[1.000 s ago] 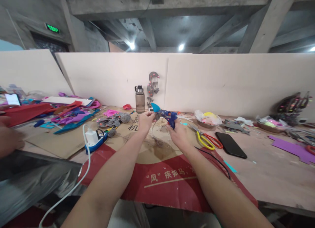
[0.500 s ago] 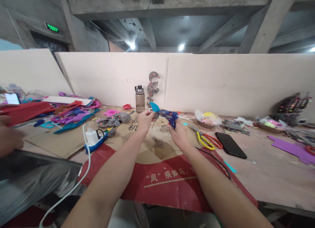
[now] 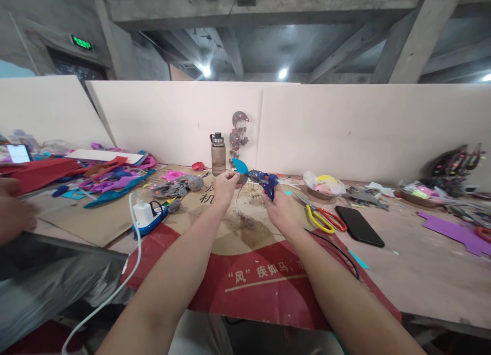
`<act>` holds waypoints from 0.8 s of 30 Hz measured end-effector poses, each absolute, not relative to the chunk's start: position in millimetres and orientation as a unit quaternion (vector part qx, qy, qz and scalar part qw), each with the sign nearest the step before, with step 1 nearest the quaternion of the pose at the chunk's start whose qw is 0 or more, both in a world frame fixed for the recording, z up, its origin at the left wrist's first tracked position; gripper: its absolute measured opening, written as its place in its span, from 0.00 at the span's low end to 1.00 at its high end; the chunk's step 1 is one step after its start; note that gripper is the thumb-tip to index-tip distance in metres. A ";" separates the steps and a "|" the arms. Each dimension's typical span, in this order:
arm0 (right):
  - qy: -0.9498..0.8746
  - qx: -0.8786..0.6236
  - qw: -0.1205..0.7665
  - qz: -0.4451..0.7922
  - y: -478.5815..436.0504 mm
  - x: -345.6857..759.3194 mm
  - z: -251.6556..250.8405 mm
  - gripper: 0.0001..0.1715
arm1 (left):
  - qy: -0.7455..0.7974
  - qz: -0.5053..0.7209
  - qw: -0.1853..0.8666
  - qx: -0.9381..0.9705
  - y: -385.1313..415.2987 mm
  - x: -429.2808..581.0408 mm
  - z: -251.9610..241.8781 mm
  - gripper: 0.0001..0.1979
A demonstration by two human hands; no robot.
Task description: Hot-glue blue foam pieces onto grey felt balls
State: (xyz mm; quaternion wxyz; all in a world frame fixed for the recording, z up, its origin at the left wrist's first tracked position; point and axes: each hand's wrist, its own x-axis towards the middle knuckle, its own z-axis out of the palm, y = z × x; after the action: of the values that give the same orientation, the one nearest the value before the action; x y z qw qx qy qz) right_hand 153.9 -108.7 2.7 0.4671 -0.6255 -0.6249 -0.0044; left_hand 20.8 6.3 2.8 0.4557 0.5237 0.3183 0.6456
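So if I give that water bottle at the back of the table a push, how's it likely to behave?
The water bottle may tip if pushed near its lid, since it stands upright and is taller than wide. If it falls, it could roll, as it looks round. It also looks smooth, so it might feel a little slippery.

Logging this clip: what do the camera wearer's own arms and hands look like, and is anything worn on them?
The left hand and right hand are ungloved. The left forearm and right forearm are bare, with no sleeve, watch, bracelet or marking visible. The fingers are too small to rule out a thin ring.
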 end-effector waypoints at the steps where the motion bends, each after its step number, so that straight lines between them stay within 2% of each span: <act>1: -0.624 -0.625 0.469 -0.003 -108.0 154.4 1.9 0.21 | 0.318 0.647 0.456 0.522 6.6 20.5 2.6 0.11; 24: -0.619 -0.622 0.479 -0.001 -108.0 155.2 2.1 0.21 | 0.300 0.653 0.468 0.514 8.7 18.5 1.9 0.12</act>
State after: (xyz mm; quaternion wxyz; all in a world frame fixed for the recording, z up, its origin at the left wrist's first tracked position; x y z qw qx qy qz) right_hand 155.2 -108.0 2.1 0.4791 -0.6218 -0.6195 -0.0012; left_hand 18.5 8.7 1.9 0.4681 0.5137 0.3002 0.6534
